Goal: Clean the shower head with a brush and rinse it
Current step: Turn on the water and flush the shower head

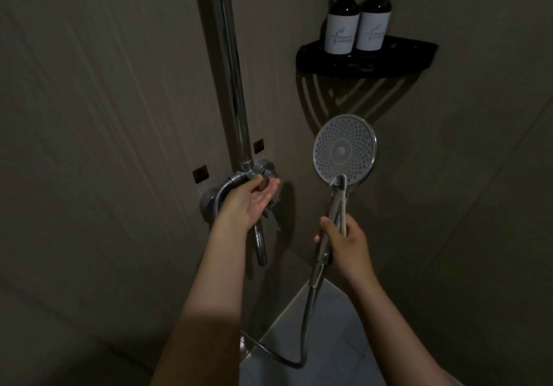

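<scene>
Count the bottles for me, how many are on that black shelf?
2. Both stand side by side on the black corner shelf, upper right: the left bottle and the right bottle. Another could hide behind them.

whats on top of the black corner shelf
Two dark, white-labelled pump bottles side by side: left bottle, right bottle. The shelf floor behind them is hidden.

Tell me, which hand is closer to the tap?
Left. The left hand is right at the tap; the right hand is apart, off to its right, holding the shower head and brush.
</scene>
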The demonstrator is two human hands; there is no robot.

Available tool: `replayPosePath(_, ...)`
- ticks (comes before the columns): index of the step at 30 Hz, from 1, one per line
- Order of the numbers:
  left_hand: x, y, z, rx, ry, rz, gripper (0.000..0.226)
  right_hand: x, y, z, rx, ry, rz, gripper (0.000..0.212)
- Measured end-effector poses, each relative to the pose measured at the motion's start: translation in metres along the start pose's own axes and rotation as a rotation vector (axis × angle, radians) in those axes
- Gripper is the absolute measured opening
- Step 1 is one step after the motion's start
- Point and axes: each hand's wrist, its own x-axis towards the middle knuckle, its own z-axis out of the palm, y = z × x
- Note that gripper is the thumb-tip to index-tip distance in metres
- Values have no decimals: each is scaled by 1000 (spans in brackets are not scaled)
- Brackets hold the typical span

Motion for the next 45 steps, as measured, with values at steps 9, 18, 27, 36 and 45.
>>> replayPosePath(9, -7, -15, -23, 8, 52, 18, 38, 0, 8, -8, 3, 63, 6, 5)
replayPosePath(18, -21, -46, -12, -21, 83, 28, 21, -12, 7, -39, 5, 139, -32, 19)
replayPosePath(27, -14, -98, -13, 74, 296, -25, 29, -39, 1, -92, -4, 233, -56, 17)
replayPosePath(36, -11, -109, -3, 255, 370, 74, 43, -71, 18, -135, -32, 326, 28, 8)
replayPosePath(45, -9, -107, -15, 414, 319, 45, 29, -87, 23, -166, -99, 540, 36, 11)
